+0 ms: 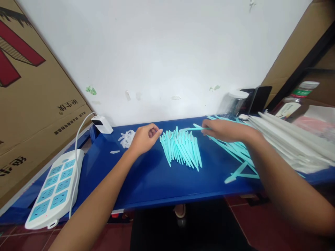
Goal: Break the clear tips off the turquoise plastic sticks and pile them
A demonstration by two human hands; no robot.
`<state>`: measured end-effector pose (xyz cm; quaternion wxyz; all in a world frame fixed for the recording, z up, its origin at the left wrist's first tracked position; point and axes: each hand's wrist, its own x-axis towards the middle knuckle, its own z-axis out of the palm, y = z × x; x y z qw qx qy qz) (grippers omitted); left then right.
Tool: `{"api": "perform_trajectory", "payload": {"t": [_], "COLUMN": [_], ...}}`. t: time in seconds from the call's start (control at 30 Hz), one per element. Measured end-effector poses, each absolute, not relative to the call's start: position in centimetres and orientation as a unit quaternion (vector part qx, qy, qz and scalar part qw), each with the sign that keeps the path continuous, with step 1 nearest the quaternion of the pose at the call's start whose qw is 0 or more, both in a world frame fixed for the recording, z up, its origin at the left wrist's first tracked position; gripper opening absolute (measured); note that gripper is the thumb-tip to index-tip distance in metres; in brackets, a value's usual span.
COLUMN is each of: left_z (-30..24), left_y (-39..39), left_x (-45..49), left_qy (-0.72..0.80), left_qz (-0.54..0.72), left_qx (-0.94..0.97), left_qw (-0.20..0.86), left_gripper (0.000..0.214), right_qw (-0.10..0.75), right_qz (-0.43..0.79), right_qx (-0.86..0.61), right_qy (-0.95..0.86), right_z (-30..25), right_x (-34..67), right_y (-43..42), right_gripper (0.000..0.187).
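The right hand point(221, 129) has its grip closed on a teal stick point(193, 129); the left hand point(145, 138) is curled, contents unclear. Centre bundle point(180, 146): roughly aligned. Right-side heap point(237, 149): left unaligned.

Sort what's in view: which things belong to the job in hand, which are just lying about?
Likely in the job:
turquoise stick in the right hand
middle bundle of turquoise sticks
loose turquoise sticks at right
Perhaps: small translucent pieces near the left hand

Likely lying about:
power strip
white plug-in box
lidded jar
bottle
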<state>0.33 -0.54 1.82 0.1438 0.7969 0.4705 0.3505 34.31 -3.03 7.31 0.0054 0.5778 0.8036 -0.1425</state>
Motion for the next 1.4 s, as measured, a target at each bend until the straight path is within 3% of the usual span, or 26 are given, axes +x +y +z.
{"api": "perform_trajectory", "payload": {"t": [0.17,0.33,0.43,0.7,0.8,1.13,1.4], "left_z": [1.2,0.9,0.8,1.4,1.5,1.5,1.4], "left_y": [-0.9,-1.1,-1.2,-0.8,-0.9,-1.6,-2.1], "left_x": [1.9,2.2,2.0,1.5,1.4,1.8,1.9], "left_qy": [0.449,0.451,0.421,0.392,0.377,0.331,0.315], "left_qz": [0.36,0.35,0.357,0.374,0.373,0.345,0.297], "left_qx": [0.699,0.616,0.6,0.631,0.64,0.741,0.774], "left_qw": [0.424,0.542,0.578,0.555,0.557,0.47,0.463], "left_gripper": [0.06,0.059,0.05,0.045,0.045,0.045,0.044], "right_qw": [-0.038,-0.03,-0.039,-0.21,-0.249,-0.263,-0.252], "right_qz": [-0.17,-0.041,-0.025,-0.082,-0.131,-0.397,-0.444], "right_qx": [0.556,0.511,0.481,0.481,0.477,0.392,0.339], "right_qy": [0.812,0.858,0.876,0.847,0.832,0.787,0.79], "right_z": [9.2,6.8,5.6,5.1,5.5,5.3,4.6], "right_x": [29.4,26.7,26.9,30.4,30.7,29.2,28.3], "right_y": [-2.8,-3.5,-3.8,-0.6,-0.4,-1.3,-1.9], "right_gripper": [0.03,0.013,0.016,0.024,0.04,0.042,0.039]}}
